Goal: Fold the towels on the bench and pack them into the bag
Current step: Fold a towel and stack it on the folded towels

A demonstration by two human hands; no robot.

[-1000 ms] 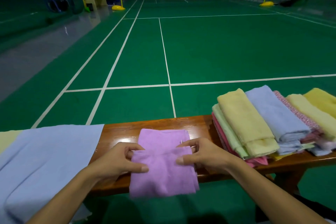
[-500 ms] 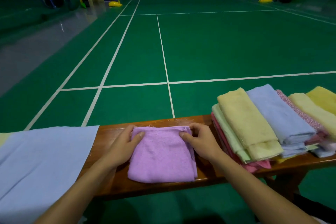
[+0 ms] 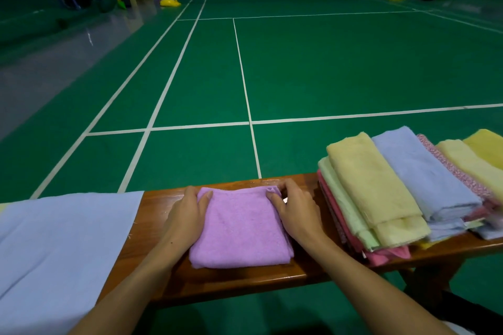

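1. My left hand [image 3: 187, 215] lies along the left edge of the purple towel [image 3: 241, 228]. The fingers curl over its far left corner and the thumb tip presses on top of the cloth, so I am pinching that corner.
2. My right hand [image 3: 295, 209] lies along the towel's right edge. The fingers wrap the far right corner and the thumb presses down on the top layer, gripping it the same way.
3. The purple towel sits between my two hands, folded into a thick square, flat on the bench [image 3: 245, 283]. Its near edge lies close to the bench's near edge, just below my wrists.
4. Left of my left hand, a pale blue cloth [image 3: 60, 247] is spread over the bench end and hangs toward me. It is apart from the purple towel, with bare wood between them.
5. Right of my right hand, near but not touching it, lies a pile of folded towels [image 3: 394, 198]: yellow and blue ones on top, green and pink beneath, more yellow at the far right, blurred at the frame edge.
6. Beyond my hands, past the bench, stretches a green court floor [image 3: 326, 62] with white lines.
7. No bag is in view.
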